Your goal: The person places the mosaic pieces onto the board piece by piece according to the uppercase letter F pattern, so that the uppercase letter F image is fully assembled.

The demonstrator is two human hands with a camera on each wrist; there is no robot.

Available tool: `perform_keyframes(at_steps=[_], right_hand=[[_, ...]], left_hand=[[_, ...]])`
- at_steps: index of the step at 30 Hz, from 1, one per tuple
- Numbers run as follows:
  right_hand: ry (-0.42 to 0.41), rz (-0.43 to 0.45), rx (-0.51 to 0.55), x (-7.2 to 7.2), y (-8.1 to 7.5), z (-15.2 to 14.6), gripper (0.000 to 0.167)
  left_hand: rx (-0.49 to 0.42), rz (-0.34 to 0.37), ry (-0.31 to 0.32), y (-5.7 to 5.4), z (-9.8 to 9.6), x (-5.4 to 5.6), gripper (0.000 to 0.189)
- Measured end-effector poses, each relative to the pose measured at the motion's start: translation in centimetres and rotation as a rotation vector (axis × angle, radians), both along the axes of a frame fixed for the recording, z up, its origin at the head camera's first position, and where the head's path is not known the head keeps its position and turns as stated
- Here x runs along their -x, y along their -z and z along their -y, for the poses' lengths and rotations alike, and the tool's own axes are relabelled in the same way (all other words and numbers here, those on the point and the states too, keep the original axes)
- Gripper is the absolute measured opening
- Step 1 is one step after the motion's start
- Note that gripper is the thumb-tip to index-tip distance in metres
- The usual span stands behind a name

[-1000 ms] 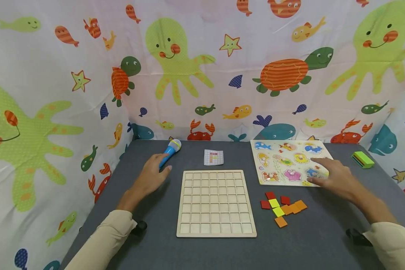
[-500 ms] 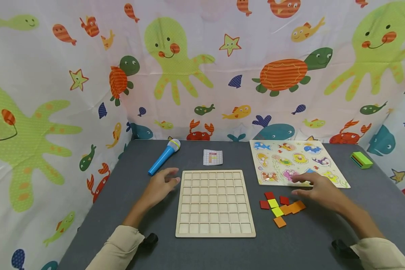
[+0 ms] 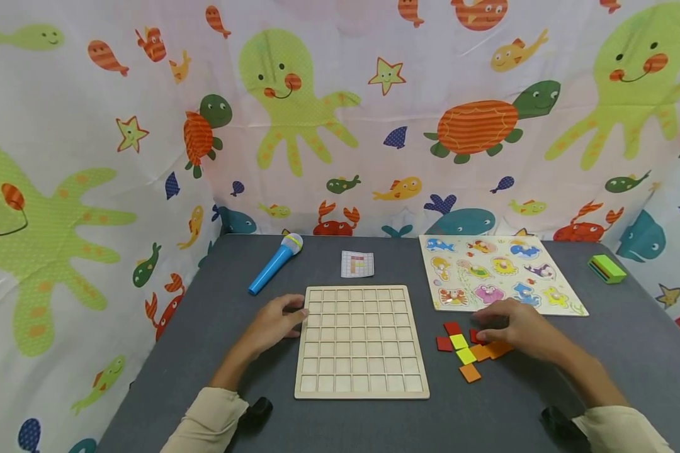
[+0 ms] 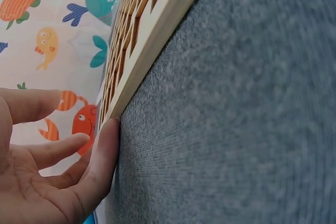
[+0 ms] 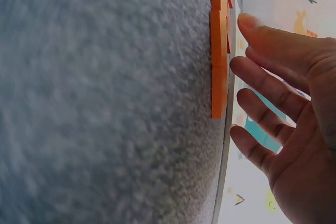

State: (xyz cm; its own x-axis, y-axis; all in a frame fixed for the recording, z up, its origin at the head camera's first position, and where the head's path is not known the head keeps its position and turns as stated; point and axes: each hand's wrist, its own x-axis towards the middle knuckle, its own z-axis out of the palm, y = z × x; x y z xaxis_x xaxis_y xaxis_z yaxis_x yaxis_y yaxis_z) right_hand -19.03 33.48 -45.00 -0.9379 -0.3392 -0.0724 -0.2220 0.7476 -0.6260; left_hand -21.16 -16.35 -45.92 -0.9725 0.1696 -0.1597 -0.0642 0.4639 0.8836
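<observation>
A wooden grid board (image 3: 362, 343) with square cells lies flat in the middle of the table. At its upper left edge is my left hand (image 3: 274, 324), fingers loosely bent; in the left wrist view one finger of the left hand (image 4: 58, 177) meets the board's edge. To the right of the board lie red, yellow and orange square tiles (image 3: 470, 373). Just over the far right of them hovers my right hand (image 3: 524, 327), holding nothing and hiding part of a red tile. The right wrist view shows its spread fingers apart from the orange tiles (image 5: 217, 66).
A blue toy microphone (image 3: 272, 267) lies at the back left. Behind the grid board is a small card with a coloured grid (image 3: 357, 257). A sea-animal puzzle board (image 3: 464, 283) is at the back right, with a green sponge-like block (image 3: 609, 268) beyond it.
My left hand has left the toy microphone and come to the grid board's left edge. My right hand has moved from the puzzle board leftward and nearer, over the tiles.
</observation>
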Motion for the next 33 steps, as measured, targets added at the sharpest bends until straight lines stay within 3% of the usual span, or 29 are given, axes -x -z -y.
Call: perform_keyframes(at_steps=[10, 23, 33], right_hand=[[-0.019, 0.003, 0.017, -0.1, 0.6, 0.8, 0.041], [-0.028, -0.051, -0.08, -0.3, 0.6, 0.8, 0.038], [-0.038, -0.089, -0.116, -0.9, 0.6, 0.6, 0.032]], left_hand=[[0.031, -0.018, -0.011, 0.6, -0.2, 0.1, 0.051], [0.099, -0.018, -0.034, 0.7, -1.1, 0.7, 0.055], [0.008, 0.029, -0.016, 0.8, -0.6, 0.8, 0.053]])
